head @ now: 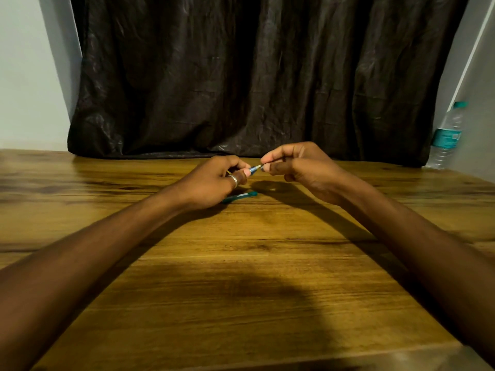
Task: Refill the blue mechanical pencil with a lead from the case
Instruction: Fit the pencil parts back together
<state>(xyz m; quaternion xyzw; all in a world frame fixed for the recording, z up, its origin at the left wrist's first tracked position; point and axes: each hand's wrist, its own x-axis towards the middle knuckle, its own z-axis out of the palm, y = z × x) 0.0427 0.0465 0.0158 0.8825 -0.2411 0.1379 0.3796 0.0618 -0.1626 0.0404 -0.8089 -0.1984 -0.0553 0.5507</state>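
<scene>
Blue pencil [254, 170] shows between both hands at frame centre, above the wooden table [241, 263]. Left hand [214, 180], ringed, grips its barrel; right hand [297, 167] pinches at its end with thumb and forefinger. Below them a teal case [239, 196] lies flat; its contents cannot be made out. Bare wood fills the lower frame. A water bottle [446, 137] stands upper right.

legible text: none | water bottle [446, 135] at the far right edge of the table: teal label band carries print, too small and blurred to read | blue mechanical pencil [254, 169] between the hands: no marking can be made out
</scene>
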